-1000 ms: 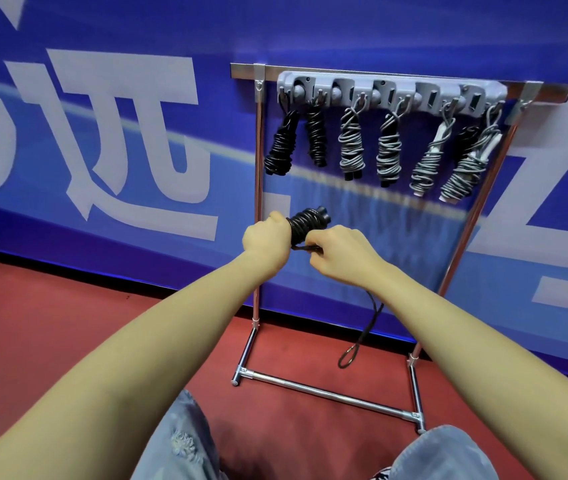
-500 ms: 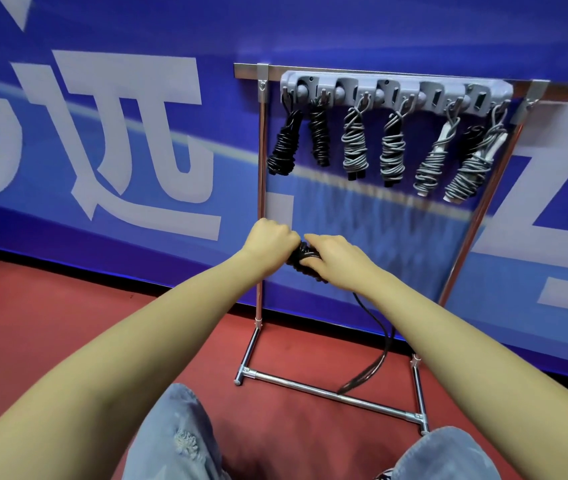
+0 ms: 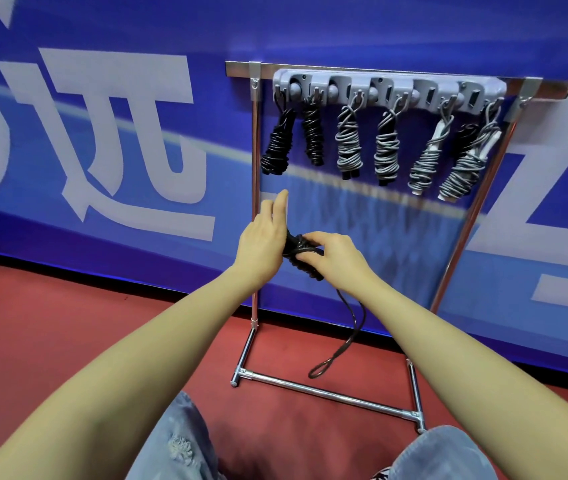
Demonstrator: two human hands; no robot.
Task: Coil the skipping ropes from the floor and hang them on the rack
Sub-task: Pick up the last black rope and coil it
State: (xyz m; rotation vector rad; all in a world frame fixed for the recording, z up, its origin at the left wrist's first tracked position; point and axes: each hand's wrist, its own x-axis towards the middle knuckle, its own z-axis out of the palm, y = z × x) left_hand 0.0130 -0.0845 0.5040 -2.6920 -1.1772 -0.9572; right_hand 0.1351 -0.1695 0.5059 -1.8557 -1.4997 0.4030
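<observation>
**Winding the black rope in front of the rack**

I am looking down past my forearms at a red floor (image 3: pixel 67 341) that is meeting a blue banner wall (image 3: pixel 102 237) with large white characters on it. My knees in pale blue jeans (image 3: pixel 178 445) are showing at the bottom edge of the view.

My left hand (image 3: pixel 263 237) is reaching forward with its fingers straight and spread upward, gripping nothing; its palm side is lying against the left end of the black skipping rope bundle (image 3: pixel 298 249). That bundle is sitting between my two hands, in the air in front of the rack and below its hooks. My right hand (image 3: pixel 332 259) is curling its fingers and thumb over the bundle's right side and holding it. From under this hand a loose black tail (image 3: pixel 348 337) is hanging down, its looped end dangling just above the rack's bottom bar.

The chrome rack (image 3: pixel 255 202) is standing against the wall, with a grey hook strip (image 3: pixel 390 91) running along its top bar. From the strip's left end, two black coiled ropes (image 3: pixel 279 147) are hanging side by side. Next to them, toward the middle, two grey coiled ropes with dark handles (image 3: pixel 349 147) are hanging upright. At the right end, two grey coiled ropes with white handles (image 3: pixel 428 161) are hanging tilted, with something dark behind the last one that I cannot make out.
</observation>
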